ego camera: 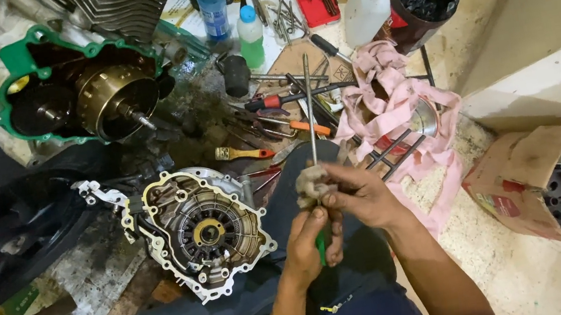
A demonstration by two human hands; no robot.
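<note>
Torn brown cardboard box (518, 182) with a red printed patch lies on its side at right, open end facing right, round metal parts inside. Clear blue-capped plastic bottle (212, 2) with blue label stands top centre; just right of it a small green-liquid bottle (250, 37) with blue cap. White plastic jug (367, 5) stands tilted beside a dark round tub (424, 6), top right.

hands (346, 207) 2 | plastic bottles (212, 2) 3 | engine covers (195, 228) 2 | loose tools (287, 98) perhaps a dozen

Bare metal screwdriver shaft (308, 102), grimy cloth wad (311, 184)
</note>
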